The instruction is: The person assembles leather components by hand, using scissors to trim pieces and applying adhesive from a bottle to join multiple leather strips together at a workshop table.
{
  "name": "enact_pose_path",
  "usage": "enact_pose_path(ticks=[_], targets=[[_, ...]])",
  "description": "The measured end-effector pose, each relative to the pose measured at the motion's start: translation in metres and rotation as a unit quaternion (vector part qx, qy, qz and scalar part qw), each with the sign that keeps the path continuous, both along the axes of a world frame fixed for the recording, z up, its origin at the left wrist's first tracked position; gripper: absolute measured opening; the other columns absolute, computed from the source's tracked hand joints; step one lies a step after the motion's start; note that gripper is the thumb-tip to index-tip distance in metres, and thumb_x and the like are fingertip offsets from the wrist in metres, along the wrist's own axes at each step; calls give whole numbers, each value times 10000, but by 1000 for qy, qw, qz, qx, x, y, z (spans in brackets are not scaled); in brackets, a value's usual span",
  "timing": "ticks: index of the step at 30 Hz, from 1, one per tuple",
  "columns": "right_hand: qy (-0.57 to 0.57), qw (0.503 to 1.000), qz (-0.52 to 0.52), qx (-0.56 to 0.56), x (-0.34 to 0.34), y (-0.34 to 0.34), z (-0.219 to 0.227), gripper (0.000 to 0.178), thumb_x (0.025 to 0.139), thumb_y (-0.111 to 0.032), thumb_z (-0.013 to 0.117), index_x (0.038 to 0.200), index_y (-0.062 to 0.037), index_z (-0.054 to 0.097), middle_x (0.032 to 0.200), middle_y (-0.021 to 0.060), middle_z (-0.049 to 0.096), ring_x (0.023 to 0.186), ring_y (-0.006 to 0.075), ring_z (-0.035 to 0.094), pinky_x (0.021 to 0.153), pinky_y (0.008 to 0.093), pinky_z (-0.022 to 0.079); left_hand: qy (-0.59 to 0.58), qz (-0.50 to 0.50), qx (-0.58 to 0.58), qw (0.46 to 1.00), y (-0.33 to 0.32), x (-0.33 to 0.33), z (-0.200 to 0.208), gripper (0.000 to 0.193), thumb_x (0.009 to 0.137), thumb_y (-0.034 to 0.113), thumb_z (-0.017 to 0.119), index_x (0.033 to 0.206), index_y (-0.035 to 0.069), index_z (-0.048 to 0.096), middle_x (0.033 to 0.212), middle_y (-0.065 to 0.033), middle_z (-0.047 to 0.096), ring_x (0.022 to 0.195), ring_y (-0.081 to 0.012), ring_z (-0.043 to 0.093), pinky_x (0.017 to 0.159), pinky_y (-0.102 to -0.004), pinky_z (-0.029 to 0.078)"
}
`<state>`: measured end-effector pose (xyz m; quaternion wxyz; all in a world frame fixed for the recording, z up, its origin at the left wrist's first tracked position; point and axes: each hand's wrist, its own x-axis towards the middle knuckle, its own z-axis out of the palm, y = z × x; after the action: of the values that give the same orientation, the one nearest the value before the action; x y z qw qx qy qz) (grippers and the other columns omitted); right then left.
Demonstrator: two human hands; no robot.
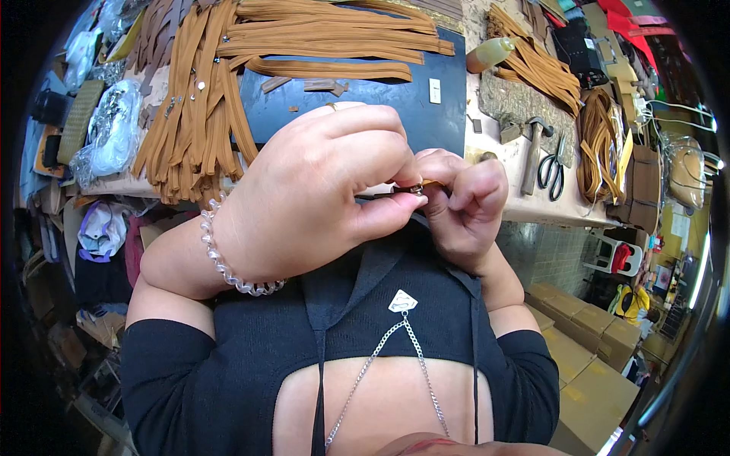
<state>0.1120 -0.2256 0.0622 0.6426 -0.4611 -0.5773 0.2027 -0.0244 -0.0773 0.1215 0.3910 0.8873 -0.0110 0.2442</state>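
Both hands meet in front of my chest, over the table's near edge. My left hand (pixel 327 178) pinches a small dark metal piece, which looks like a zipper slider (pixel 414 189), between thumb and index finger. Close against it, my right hand (pixel 468 199) has its fingers curled and pinches a short bit of orange-brown zipper tape (pixel 435 182). The slider and the tape end touch or nearly touch; the fingers hide most of both. Long brown zipper tapes (pixel 327 38) lie in rows beyond my hands, and more zippers (pixel 190 114) with small metal sliders hang over the edge at left.
A dark blue board (pixel 445 106) carries brown scraps (pixel 323 85) and a white tag (pixel 434 90). At right are a bottle of yellowish liquid (pixel 490 55), a hammer (pixel 532 156), black-handled scissors (pixel 553 171) and coiled brown tape (pixel 599 144). Cardboard boxes (pixel 593 380) stand below.
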Motion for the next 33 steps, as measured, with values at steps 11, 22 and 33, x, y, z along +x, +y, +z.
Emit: enact_pose_path(ticks=[11,22,33], targets=[[-38,998,-46,-15,-8,-1,12,324,842,89,632,848,-68,350,864,138,619,749,260,624,722,357,501,37,-19,-124,991,6,-1,-3,219,641,43,783,720,-2,583,724,-83,568,683,-197,573,612,-284,451],[17,997,-51,-47,-11,-3,16,311,854,68,633,842,-66,353,808,84,524,747,208,618,683,315,491,67,-2,-253,965,4,-2,-10,204,688,45,785,723,5,588,746,-42,580,694,-130,551,629,-248,432],[29,997,-46,-57,-11,-3,13,307,855,85,621,848,-65,352,806,59,447,763,181,596,669,278,472,56,-5,-251,966,5,-3,-10,187,688,28,784,758,-1,614,766,-47,591,723,-139,560,659,-254,444]])
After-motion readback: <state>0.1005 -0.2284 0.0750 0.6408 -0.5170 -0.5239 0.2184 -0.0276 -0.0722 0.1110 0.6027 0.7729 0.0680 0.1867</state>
